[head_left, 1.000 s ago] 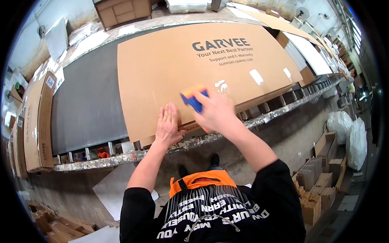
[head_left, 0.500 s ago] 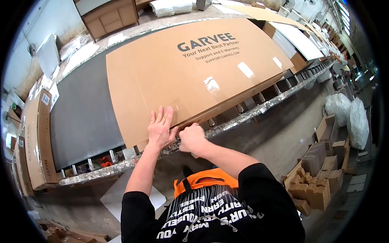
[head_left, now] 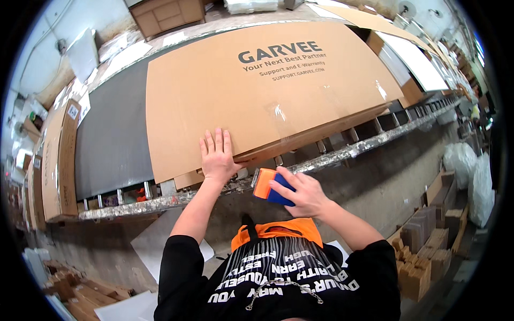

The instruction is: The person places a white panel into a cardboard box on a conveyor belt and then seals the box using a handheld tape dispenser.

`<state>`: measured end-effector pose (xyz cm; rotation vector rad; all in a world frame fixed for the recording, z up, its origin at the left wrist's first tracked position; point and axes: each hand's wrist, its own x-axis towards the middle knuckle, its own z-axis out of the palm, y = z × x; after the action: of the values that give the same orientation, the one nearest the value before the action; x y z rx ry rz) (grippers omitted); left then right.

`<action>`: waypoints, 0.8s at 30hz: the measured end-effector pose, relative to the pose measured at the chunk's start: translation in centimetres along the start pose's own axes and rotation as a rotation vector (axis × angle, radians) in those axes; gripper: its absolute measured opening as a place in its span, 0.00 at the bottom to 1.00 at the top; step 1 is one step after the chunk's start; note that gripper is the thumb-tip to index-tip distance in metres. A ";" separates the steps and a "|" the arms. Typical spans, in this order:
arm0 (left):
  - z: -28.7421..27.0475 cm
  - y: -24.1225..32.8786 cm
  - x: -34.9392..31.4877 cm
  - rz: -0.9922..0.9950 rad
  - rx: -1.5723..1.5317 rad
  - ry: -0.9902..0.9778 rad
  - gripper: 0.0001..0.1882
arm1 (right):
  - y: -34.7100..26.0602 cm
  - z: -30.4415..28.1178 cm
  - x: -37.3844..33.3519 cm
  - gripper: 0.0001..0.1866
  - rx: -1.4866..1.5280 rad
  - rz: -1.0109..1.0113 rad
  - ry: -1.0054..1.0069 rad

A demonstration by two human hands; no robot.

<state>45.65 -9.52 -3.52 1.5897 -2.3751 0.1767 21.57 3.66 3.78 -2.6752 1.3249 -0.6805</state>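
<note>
A large flat brown cardboard box (head_left: pixel 214 80) with dark print on top lies on a roller conveyor. My left hand (head_left: pixel 218 160) rests on the box's near left part, fingers stretched out and thumb at its near edge. Just off that edge, to the right, my right hand (head_left: pixel 306 193) grips an orange and blue tape dispenser (head_left: pixel 266 184), its metal end toward the box. A strip of clear tape (head_left: pixel 278 112) crosses from the box's top toward its near side, with other shiny patches farther right.
The conveyor's painted rail (head_left: pixel 128 209) and metal rollers run along the near side. A narrow carton (head_left: pixel 60 166) stands at the left end, past a dark belt (head_left: pixel 110 139). At the right are stacked cardboard pieces (head_left: pixel 417 267) and plastic-wrapped bundles (head_left: pixel 482 187).
My right hand has drawn back from the box edge, turning so that the tape dispenser shows. My left hand has shifted slightly right and lies flatter on the box.
</note>
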 end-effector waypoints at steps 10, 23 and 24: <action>-3.7 13.9 -2.3 -0.638 -2.191 -0.151 0.14 | 10.2 -5.5 -0.5 0.31 0.174 -0.389 0.257; -3.3 3.2 -6.6 -1.255 -0.694 0.843 0.07 | 19.8 -12.2 2.5 0.32 -0.106 -0.456 -0.202; -2.6 2.7 -6.5 -1.258 -0.708 0.845 0.07 | 20.0 -12.6 2.7 0.32 -0.127 -0.454 -0.243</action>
<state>45.88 -2.09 -2.86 1.7579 -0.4879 -0.2039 2.94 -9.31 10.86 -3.0709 0.7299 -0.2893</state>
